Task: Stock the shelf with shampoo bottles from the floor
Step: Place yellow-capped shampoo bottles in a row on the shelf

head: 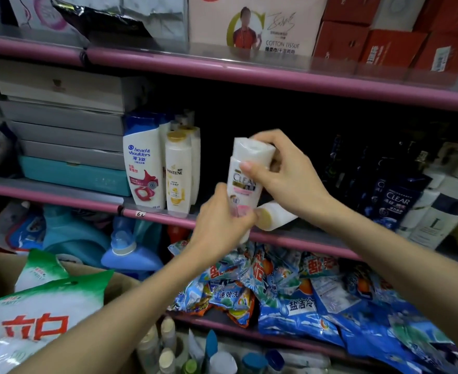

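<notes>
I hold a white Clear shampoo bottle (242, 182) upright in front of the middle pink shelf (290, 240). My left hand (219, 225) grips its base and my right hand (281, 174) grips its cap end. Behind it a white bottle with a gold cap (275, 218) lies on its side on the shelf. To the left stand a Head & Shoulders bottle (144, 163) and Pantene bottles (179, 171). Dark Clear bottles (392, 201) stand to the right. More bottles (168, 344) sit low at the bottom, near the floor.
Grey and teal boxes (68, 136) are stacked at the shelf's left. Blue detergent bags (303, 298) fill the shelf below. A cardboard box with green-white bags (41, 300) is at lower left. Red boxes (392, 41) and a cotton tissue pack (257, 25) sit on the top shelf.
</notes>
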`<state>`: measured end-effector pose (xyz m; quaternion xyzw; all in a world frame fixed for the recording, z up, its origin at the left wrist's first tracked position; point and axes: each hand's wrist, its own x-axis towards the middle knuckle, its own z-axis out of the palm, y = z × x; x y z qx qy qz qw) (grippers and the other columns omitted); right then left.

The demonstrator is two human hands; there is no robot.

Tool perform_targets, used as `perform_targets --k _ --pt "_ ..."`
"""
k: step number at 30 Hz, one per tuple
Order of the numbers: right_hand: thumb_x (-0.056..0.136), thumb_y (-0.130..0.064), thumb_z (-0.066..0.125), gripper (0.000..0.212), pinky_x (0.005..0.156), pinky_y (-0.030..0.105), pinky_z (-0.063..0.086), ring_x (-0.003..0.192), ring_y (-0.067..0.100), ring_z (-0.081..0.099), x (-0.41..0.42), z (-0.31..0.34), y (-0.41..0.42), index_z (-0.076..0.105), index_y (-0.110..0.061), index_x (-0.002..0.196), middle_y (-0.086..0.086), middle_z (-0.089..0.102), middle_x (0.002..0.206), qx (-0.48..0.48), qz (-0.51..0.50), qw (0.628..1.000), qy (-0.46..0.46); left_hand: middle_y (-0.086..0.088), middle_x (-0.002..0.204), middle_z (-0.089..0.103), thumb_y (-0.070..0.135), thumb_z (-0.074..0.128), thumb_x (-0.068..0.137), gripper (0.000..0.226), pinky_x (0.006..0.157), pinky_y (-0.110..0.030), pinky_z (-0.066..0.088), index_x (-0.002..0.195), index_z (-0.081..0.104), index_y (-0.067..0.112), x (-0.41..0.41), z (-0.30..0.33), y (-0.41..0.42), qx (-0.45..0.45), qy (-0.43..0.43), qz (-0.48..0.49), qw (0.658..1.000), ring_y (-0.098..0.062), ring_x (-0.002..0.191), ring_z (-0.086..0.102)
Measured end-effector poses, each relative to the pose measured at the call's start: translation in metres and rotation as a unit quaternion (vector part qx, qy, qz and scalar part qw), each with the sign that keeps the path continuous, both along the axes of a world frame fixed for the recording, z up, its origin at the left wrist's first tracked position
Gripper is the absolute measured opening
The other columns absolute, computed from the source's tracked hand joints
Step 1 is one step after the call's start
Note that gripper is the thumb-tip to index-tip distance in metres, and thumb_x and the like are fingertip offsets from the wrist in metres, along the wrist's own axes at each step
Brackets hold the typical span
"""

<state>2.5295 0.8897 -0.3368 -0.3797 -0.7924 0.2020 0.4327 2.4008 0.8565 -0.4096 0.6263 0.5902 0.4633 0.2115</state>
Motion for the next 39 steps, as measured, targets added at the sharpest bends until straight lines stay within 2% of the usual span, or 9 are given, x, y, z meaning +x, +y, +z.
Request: perform_targets --k 2,4,6,9,13,18,24,34,39 --pt "0.087 -0.033 0.065 0.036 0.066 0.022 0.048 0.074 0.001 0.058 -0.01 0.007 0.011 0.049 -0.024 0.117 -0.012 0.061 0.094 0.045 -0.004 0.997 -0.065 0.005 0.093 0.063 0.036 0.066 0.081 0.033 0.065 -0.03 0.049 0.102 0.048 0.017 -0.006 0.002 0.019 -0.006 -0.007 0.024 1.0 -0.014 0.086 0.06" --pt "0.087 -0.035 0.064 0.037 0.07 0.032 0.052 0.078 0.01 0.06 -0.017 0.005 0.024 0.047 -0.026 0.119 -0.008 0.063 0.097 0.049 -0.019 0.993 -0.106 0.006 0.097 0.064 0.035 0.066 0.082 0.033 0.062 -0.022 0.043 0.105 0.049 0.019 -0.012 -0.002 0.032 -0.028 -0.023 0.03 0.999 -0.013 0.089 0.06" --pt "0.088 -0.033 0.063 0.038 0.077 0.043 0.053 0.085 0.018 0.063 -0.022 -0.004 0.035 0.046 -0.025 0.121 -0.003 0.064 0.101 0.039 -0.026 0.991 -0.124 0.007 0.102 0.065 0.034 0.067 0.083 0.036 0.067 -0.024 0.044 0.111 0.05 0.02 -0.016 -0.007 0.042 -0.049 -0.026 0.029 0.998 -0.013 0.094 0.061" --pt "0.09 -0.028 0.062 0.04 0.083 0.047 0.051 0.095 0.023 0.063 -0.024 -0.018 0.049 0.046 -0.019 0.126 0.004 0.063 0.11 0.021 -0.024 0.992 -0.118 0.004 0.11 0.064 0.032 0.069 0.083 0.042 0.08 -0.03 0.048 0.117 0.048 0.019 -0.017 -0.01 0.052 -0.059 -0.015 0.027 0.998 -0.015 0.099 0.061" --pt "0.091 -0.022 0.062 0.041 0.091 0.047 0.049 0.106 0.023 0.059 -0.022 -0.028 0.061 0.046 -0.014 0.128 0.007 0.06 0.117 -0.043 -0.018 0.997 -0.063 -0.002 0.113 0.063 0.03 0.069 0.082 0.044 0.087 -0.041 0.051 0.117 0.046 0.015 -0.016 -0.015 0.059 -0.085 0.017 0.033 0.996 -0.022 0.1 0.06" --pt "0.091 -0.029 0.061 0.04 0.088 0.046 0.051 0.1 0.021 0.06 -0.037 -0.033 0.07 0.045 -0.021 0.127 0.001 0.062 0.111 -0.058 -0.011 0.997 -0.049 -0.007 0.114 0.057 0.028 0.071 0.081 0.044 0.089 -0.044 0.049 0.113 0.046 0.011 -0.018 -0.035 0.058 -0.075 0.05 0.117 0.989 -0.027 0.105 0.057" --pt "0.091 -0.041 0.057 0.042 0.082 0.039 0.052 0.098 0.021 0.062 -0.064 -0.035 0.079 0.043 -0.026 0.127 -0.001 0.064 0.108 -0.024 -0.036 0.995 -0.088 0.001 0.119 0.052 0.045 0.066 0.081 0.042 0.093 -0.041 0.028 0.11 0.049 0.019 -0.022 -0.056 0.05 -0.101 0.064 0.26 0.958 -0.025 0.117 0.036" --pt "0.093 -0.041 0.054 0.039 0.078 0.035 0.052 0.094 0.018 0.063 -0.073 -0.037 0.084 0.043 -0.024 0.126 -0.003 0.064 0.101 0.001 -0.039 0.993 -0.111 0.0 0.123 0.053 0.05 0.064 0.081 0.046 0.09 -0.038 0.026 0.11 0.049 0.018 -0.024 -0.064 0.058 -0.114 0.078 0.303 0.943 -0.024 0.118 0.032" --pt "0.093 -0.039 0.054 0.041 0.077 0.036 0.053 0.095 0.023 0.064 -0.069 -0.035 0.086 0.042 -0.023 0.129 0.003 0.066 0.108 0.03 -0.037 0.988 -0.146 -0.003 0.121 0.055 0.052 0.06 0.083 0.047 0.091 -0.039 0.028 0.111 0.051 0.017 -0.022 -0.059 0.056 -0.103 0.143 0.294 0.939 -0.026 0.118 0.032"
